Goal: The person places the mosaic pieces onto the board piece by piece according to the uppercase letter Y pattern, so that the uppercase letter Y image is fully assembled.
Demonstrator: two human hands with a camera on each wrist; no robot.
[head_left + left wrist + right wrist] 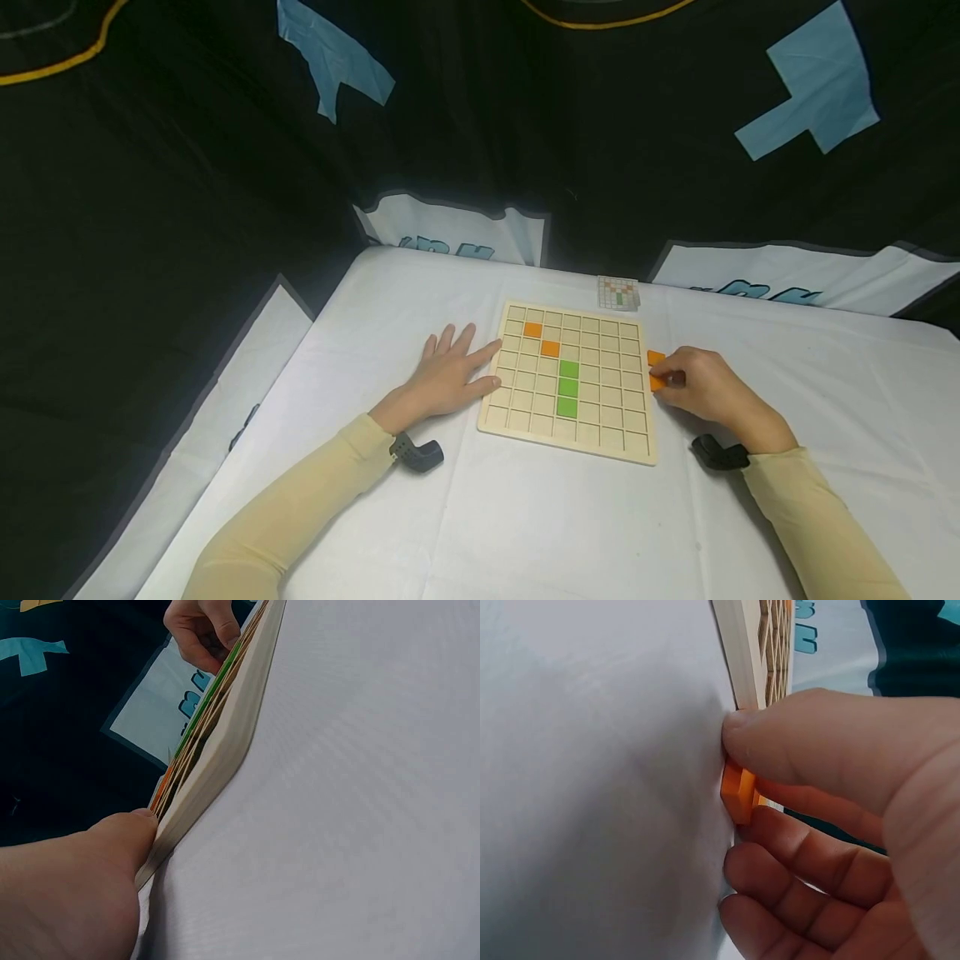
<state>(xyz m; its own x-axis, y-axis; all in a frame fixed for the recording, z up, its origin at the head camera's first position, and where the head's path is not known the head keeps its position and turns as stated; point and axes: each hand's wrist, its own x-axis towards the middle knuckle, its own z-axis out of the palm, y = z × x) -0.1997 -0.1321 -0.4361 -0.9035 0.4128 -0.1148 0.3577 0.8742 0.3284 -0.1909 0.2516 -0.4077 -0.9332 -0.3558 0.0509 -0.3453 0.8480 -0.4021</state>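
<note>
A square wooden grid board (611, 396) lies on the white table. Two orange tiles (551, 348) sit diagonally in its cells, with a column of three green tiles (567, 387) below them. My left hand (444, 377) lies flat with fingers spread, its thumb and index fingertip at the board's left edge. Just off the right edge, my right hand (701, 385) pinches an orange tile (739, 791) between thumb and fingers, low at the table. Another loose orange tile (656, 357) lies right behind it, partly covered by the fingers.
Behind the board lies a small card (617, 293) printed with a coloured grid pattern. White cloth covers the table (570, 525). A black curtain (480, 133) with blue patches hangs past the far edge. Dark wrist devices (418, 454) sit by both cuffs.
</note>
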